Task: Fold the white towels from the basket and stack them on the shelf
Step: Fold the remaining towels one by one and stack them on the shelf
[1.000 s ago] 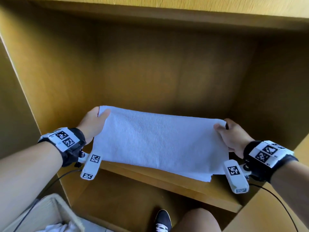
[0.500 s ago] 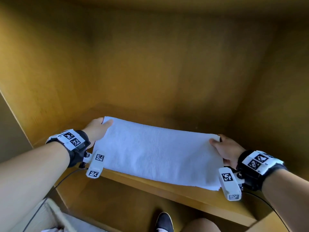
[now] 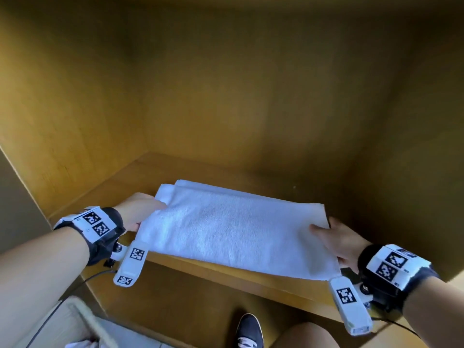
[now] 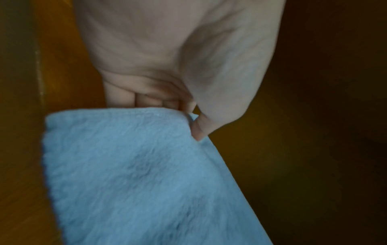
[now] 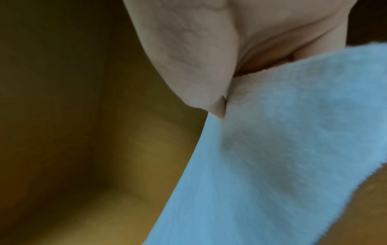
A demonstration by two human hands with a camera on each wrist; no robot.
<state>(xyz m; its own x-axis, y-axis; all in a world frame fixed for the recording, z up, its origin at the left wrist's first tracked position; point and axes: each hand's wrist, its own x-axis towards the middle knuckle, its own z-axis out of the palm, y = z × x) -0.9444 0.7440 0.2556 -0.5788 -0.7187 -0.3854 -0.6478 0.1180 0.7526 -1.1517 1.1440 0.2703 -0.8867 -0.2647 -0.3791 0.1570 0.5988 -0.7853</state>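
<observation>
both bare forearms reach forward from the bottom corners of the head view, angled inward, each wrist wrapped in a black band with white marker blocks. the left hand (image 3: 136, 212) sits palm-in at the left end of the towel (image 3: 233, 229), thumb on top and fingers (image 4: 146, 99) tucked under the edge, pinching the cloth. the right hand (image 3: 337, 241) mirrors it at the right end, thumb lying flat on top of the fabric, the other fingers hidden beneath. in the wrist views each thumb presses down against the cloth. a bare knee and one dark shoe show at the bottom.
</observation>
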